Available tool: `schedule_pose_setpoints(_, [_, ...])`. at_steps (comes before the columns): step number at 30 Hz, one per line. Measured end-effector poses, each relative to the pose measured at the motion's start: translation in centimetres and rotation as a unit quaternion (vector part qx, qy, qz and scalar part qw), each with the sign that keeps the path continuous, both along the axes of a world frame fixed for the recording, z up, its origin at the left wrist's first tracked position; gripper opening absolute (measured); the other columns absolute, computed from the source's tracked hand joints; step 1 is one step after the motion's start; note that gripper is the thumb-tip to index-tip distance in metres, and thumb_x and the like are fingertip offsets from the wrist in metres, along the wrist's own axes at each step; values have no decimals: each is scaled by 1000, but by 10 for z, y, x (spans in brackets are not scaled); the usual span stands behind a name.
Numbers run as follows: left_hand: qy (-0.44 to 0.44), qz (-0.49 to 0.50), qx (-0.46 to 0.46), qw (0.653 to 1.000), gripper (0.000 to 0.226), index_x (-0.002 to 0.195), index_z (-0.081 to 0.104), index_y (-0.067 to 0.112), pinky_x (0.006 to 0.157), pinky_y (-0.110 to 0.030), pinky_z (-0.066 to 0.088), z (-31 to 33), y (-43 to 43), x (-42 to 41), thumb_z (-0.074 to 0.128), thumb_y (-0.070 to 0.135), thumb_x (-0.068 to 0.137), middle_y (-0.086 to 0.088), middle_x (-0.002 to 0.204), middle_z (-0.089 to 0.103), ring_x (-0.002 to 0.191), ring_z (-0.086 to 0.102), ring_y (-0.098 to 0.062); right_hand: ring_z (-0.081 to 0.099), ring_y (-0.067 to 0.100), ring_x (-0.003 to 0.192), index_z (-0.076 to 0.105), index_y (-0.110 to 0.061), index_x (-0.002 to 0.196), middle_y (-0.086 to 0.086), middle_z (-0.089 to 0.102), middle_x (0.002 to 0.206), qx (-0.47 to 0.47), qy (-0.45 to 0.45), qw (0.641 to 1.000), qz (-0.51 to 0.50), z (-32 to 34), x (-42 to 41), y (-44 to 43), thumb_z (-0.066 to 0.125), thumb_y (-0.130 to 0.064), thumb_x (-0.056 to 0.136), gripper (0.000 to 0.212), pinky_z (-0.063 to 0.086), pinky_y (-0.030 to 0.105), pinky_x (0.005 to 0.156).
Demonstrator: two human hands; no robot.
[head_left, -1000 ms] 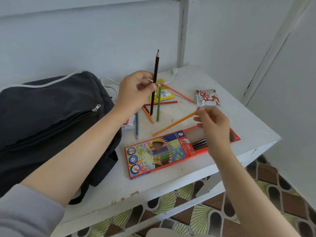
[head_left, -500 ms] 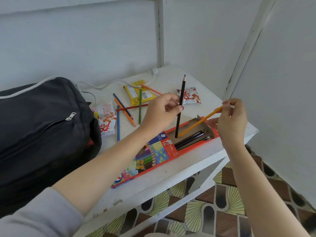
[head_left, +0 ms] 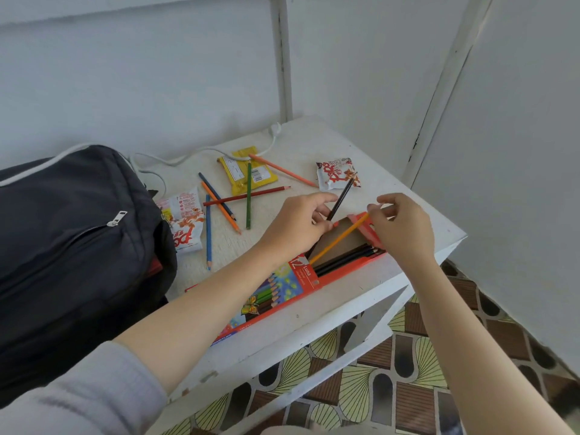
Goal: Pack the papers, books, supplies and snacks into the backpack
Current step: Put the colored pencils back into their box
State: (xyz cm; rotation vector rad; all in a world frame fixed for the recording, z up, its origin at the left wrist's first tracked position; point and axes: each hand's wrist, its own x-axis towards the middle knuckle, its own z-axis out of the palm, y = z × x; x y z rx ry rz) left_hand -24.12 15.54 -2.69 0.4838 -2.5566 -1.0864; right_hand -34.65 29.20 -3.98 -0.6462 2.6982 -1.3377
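An orange pencil box (head_left: 292,284) lies open near the front edge of the white table (head_left: 317,142), with dark pencils inside. My left hand (head_left: 298,224) pinches a black pencil (head_left: 340,199) whose lower end dips into the box. My right hand (head_left: 401,227) pinches the top of a yellow-orange pencil (head_left: 337,241) that slants down into the box opening. Several loose coloured pencils (head_left: 232,202) lie scattered behind. The black backpack (head_left: 72,240) sits at the left, its zip closed.
A yellow snack packet (head_left: 238,174) and two white-red snack packets (head_left: 335,174) (head_left: 185,224) lie on the table. A white cable (head_left: 201,150) runs along the back by the wall. Patterned floor tiles (head_left: 408,372) show below the table edge at the right.
Both hands have come down toward the box. The black pencil has tilted and lowered into it, and the yellow-orange pencil has slid further into the opening.
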Motion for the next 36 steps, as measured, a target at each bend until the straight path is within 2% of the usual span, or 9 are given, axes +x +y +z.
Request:
schedule_pose_setpoints(3, [-9,-1,-7,1000,45,128,55,16,65,2,40,-5,1,1,65,9,85,-1,103,64,73,54,4,56,11,91,52,-18,126,-6,63,102,34,-12,997,67,-1,5,5,66,-43,82,52,42,28,78])
schedule_pose_setpoints(5, [-16,-3,-13,1000,44,128,56,17,66,-1,41,-8,1,1,65,10,86,-1,105,64,74,54,3,53,16,108,43,-21,135,-2,57,124,103,11,989,106,-2,6,10,72,-47,75,71,38,37,95])
schedule_pose_setpoints(8, [-13,-4,-23,1000,41,126,57,17,72,-8,42,-14,2,3,65,12,85,-1,107,66,80,55,-1,38,26,130,31,-25,143,1,42,143,171,54,977,118,-4,7,18,74,-47,72,86,27,44,104])
schedule_pose_setpoints(13, [0,-5,-32,999,38,122,61,17,79,-18,49,-18,2,6,65,11,85,-2,105,67,86,59,-6,42,25,126,39,-22,139,3,45,140,95,107,986,83,-5,8,20,65,-27,82,62,28,41,101])
schedule_pose_setpoints(19, [-4,-24,-64,998,35,120,63,16,74,-2,42,-18,5,14,63,9,86,0,106,68,87,57,-1,42,27,124,50,-19,130,5,51,134,81,145,986,23,-15,-3,22,60,-16,86,46,27,40,100])
schedule_pose_setpoints(22, [-4,-41,-92,995,33,118,64,15,84,-21,50,-16,8,20,60,8,87,-1,104,68,92,60,-7,41,27,123,60,-22,121,5,52,133,74,156,985,16,-23,-3,23,60,-18,87,34,26,40,99])
schedule_pose_setpoints(25, [5,-55,-140,989,28,114,67,15,79,-22,47,-16,11,25,59,10,88,-2,100,69,92,58,-9,40,28,125,71,-24,104,6,53,134,78,169,982,9,-29,-4,25,61,-19,88,20,24,39,100])
schedule_pose_setpoints(32, [46,-67,-217,973,26,107,71,13,63,-25,49,-26,9,34,57,12,85,2,80,70,83,56,-11,49,37,117,74,-19,101,14,58,128,71,228,971,28,-37,1,31,66,-10,83,22,31,48,96])
schedule_pose_setpoints(36, [61,-58,-242,967,20,87,74,13,55,-25,45,-33,9,39,56,21,82,3,70,60,74,49,-11,52,45,112,74,-18,101,21,59,125,86,277,955,58,-43,3,31,65,0,79,30,36,54,92])
